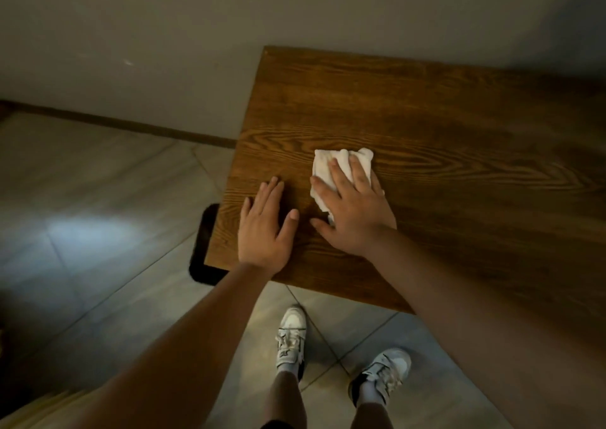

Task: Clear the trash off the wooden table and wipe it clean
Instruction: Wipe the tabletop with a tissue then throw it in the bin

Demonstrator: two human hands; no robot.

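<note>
So the wooden table (426, 107) looks clear of trash already, we're in the wiping part. Right hand (352, 212) is pressed flat, fingers spread, on a white cloth (323, 169) near the table's left end; left hand (265, 228) lies open at its 9 o'clock, gripping nothing. My worry: the cloth's bunched up small, so it could slip out from under the palm or skip patches, especially that far stretch toward 2 o'clock
</note>
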